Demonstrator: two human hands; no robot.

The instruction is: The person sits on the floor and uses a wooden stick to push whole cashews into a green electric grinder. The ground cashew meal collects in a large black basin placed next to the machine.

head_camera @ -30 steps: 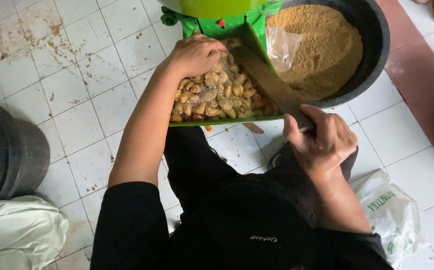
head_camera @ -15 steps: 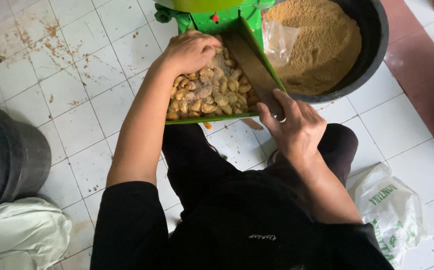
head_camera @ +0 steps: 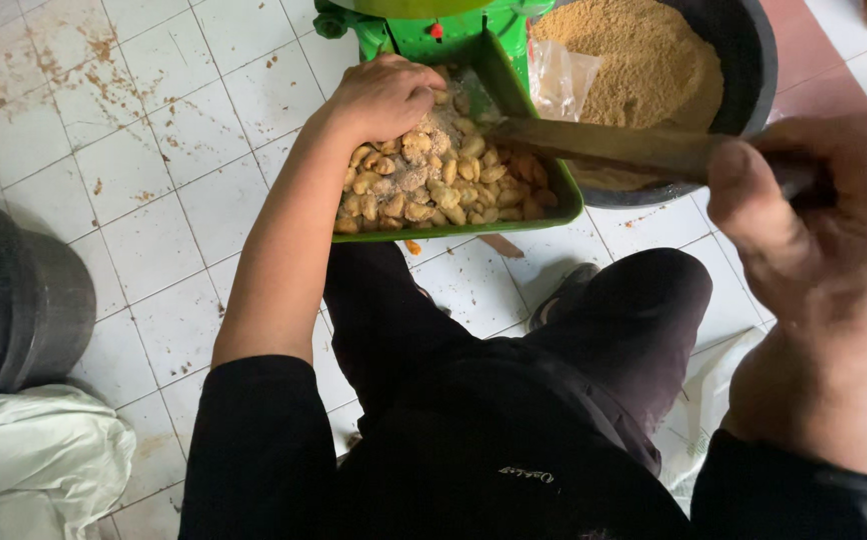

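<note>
Nuts (head_camera: 444,180) heaped in green hopper tray (head_camera: 554,215), left hand (head_camera: 386,97) cupped pushing them; right hand (head_camera: 814,210) clenched round wooden stick (head_camera: 614,148); far basin (head_camera: 754,60) heaped with ground meal (head_camera: 639,60), much unground.

Below me the floor (head_camera: 144,200) is laid in white square tiles with grey grout lines, and it is speckled with brown crumbs and smears, thickest toward the upper left. A strip of reddish-brown tiles (head_camera: 814,70) runs along its upper right edge. The light is soft and even, with only faint shadows across the tiles.
</note>
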